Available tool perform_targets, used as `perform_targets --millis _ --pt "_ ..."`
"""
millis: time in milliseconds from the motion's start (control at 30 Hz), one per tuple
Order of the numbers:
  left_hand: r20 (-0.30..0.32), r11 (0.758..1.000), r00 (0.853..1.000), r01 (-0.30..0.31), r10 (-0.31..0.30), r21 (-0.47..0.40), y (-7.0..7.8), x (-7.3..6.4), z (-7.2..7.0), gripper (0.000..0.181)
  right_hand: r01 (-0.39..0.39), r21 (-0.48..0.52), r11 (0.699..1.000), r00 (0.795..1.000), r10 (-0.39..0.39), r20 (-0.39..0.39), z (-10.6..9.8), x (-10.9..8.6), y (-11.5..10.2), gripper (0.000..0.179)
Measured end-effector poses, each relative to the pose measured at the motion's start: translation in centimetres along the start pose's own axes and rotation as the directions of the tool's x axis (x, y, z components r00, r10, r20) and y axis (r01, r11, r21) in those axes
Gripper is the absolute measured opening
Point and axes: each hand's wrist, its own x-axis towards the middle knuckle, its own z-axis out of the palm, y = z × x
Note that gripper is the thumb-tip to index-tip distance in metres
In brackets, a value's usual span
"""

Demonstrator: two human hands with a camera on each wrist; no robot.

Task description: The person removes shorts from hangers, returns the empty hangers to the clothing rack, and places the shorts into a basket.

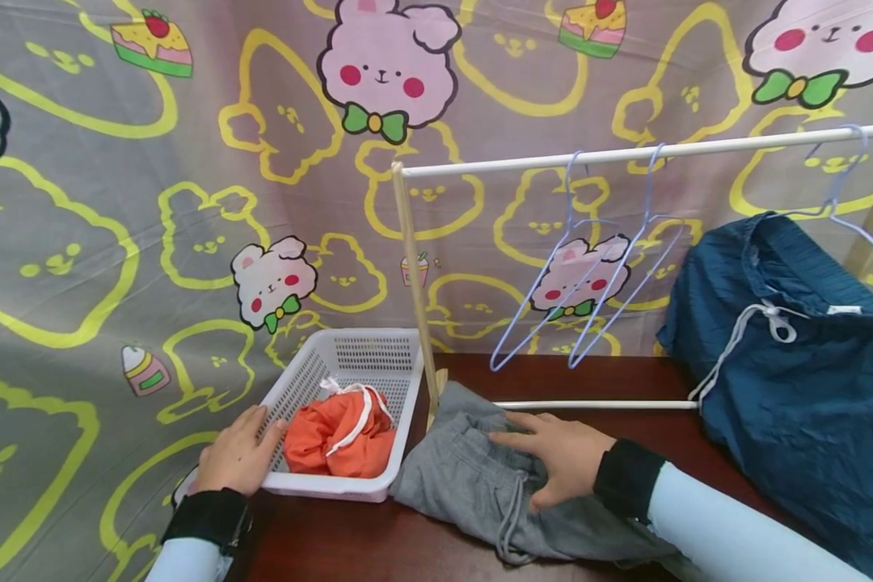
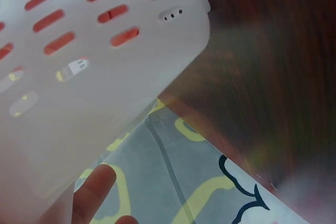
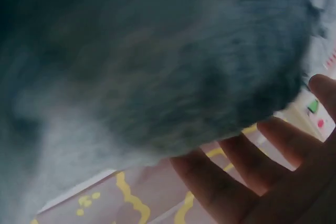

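In the head view my left hand [image 1: 236,453] rests at the left rim of a white perforated plastic basket [image 1: 356,485], thumb over the edge. Its fingertips also show beside the basket wall [image 2: 105,114] in the left wrist view. Inside the basket lies a bunched orange garment [image 1: 342,432] with a white drawstring. My right hand [image 1: 567,457], fingers spread, is over grey drawstring shorts or pants [image 1: 473,477] on the table just right of the basket. Blurred grey cloth [image 3: 173,77] fills much of the right wrist view, next to those fingers.
A clothes rack with a white rail [image 1: 480,167] and wooden post [image 1: 416,283] stands behind the grey garment. Bare lilac hangers [image 1: 531,311] hang from it. Blue drawstring shorts [image 1: 807,388] hang at the right. The brown table [image 1: 320,541] meets a patterned curtain [image 1: 189,162].
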Motion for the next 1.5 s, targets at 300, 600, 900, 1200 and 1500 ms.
perform_targets --millis 300,600,900,1200,1500 --pt "-0.003 1.0 1.0 -0.004 0.004 -0.003 0.0 0.0 0.1 0.082 0.014 -0.18 0.984 0.988 0.014 0.154 1.4 1.2 0.7 0.119" --pt "0.003 1.0 1.0 -0.006 0.006 0.004 0.0 -0.1 -0.1 0.087 -0.028 -0.263 0.964 0.971 0.088 0.223 2.2 2.9 0.8 0.125" --pt "-0.003 1.0 1.0 -0.029 0.029 -0.004 -0.1 -0.3 -0.1 0.089 -0.04 -0.227 0.973 0.988 0.072 0.134 2.9 4.1 1.4 0.112" --pt "-0.004 0.999 0.999 -0.034 0.034 -0.011 -0.3 -0.2 0.0 0.087 -0.101 -0.177 0.979 0.987 0.121 0.107 3.2 5.0 0.5 0.106" --pt "-0.042 0.999 0.998 -0.042 0.04 -0.032 0.0 -0.3 0.3 0.086 -0.106 -0.178 0.978 0.993 0.112 0.022 4.2 6.3 0.4 0.091"
